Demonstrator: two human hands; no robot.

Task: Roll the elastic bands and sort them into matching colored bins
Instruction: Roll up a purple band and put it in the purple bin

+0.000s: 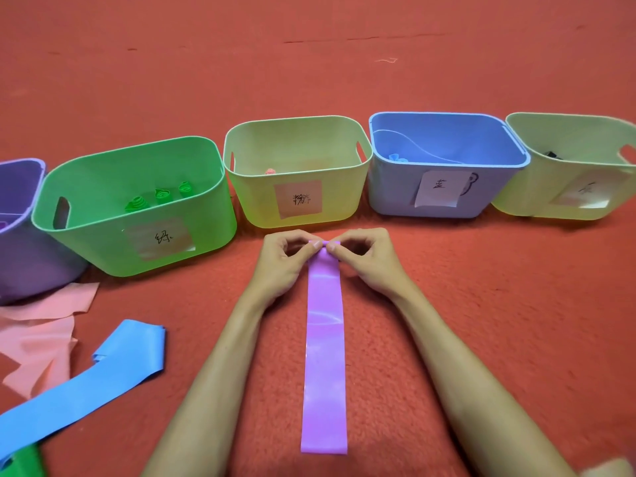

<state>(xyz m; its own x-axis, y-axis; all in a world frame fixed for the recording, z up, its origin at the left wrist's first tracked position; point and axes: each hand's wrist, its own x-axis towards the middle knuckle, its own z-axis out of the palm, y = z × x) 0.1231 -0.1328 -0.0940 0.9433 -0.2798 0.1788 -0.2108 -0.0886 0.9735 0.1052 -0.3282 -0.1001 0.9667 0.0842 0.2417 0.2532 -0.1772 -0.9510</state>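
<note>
Fingers (pixel 315 247) of left hand (pixel 279 266) and right hand (pixel 370 265) pinch top end of purple band (pixel 325 356) | band flat on red carpet (pixel 481 321), lower centre

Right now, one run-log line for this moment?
step: starting roll | purple band: far end curled, rest flat | left hand: pinches band | right hand: pinches band | purple bin: far left | loose: blue band, pink bands

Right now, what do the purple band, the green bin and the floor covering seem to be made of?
Purple band: probably thin latex or rubber, smooth and glossy; pale light streaks shine along it. Green bin: seemingly moulded plastic, satin finish; it has a rounded rim and a cut-out handle slot. Floor covering: apparently red carpet or felt, matt; its surface looks fuzzy and nubbly.
</note>
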